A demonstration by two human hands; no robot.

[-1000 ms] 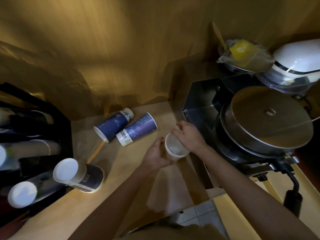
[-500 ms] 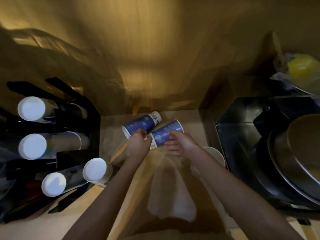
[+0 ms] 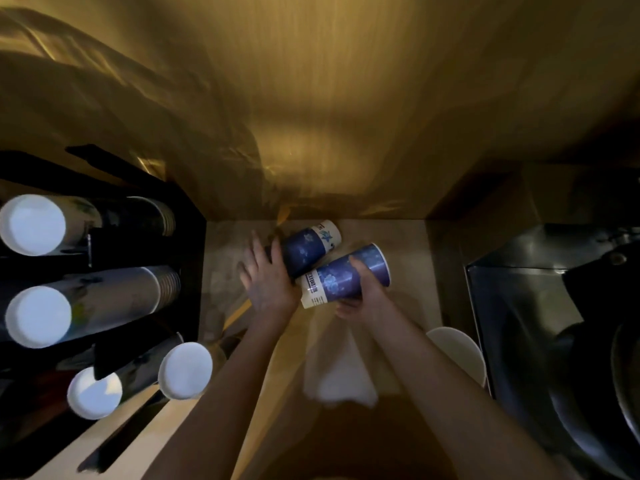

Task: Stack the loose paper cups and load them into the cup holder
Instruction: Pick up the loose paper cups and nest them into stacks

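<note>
Right hand (image 3: 360,299) is what I see wrapped around the nearer blue cup (image 3: 346,277), which lies tilted on its side. Left hand (image 3: 268,277) rests with spread fingers on the farther blue cup (image 3: 306,249); both cups touch, on the counter (image 3: 408,271) beside the black cup holder (image 3: 187,237).

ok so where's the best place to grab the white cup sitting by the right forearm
Judging from its pose, the white cup stands upright, mouth up, free of both hands. Best come from above and pinch its side wall just under the rim. The right forearm hides its left edge, so come at the open right side.
</note>
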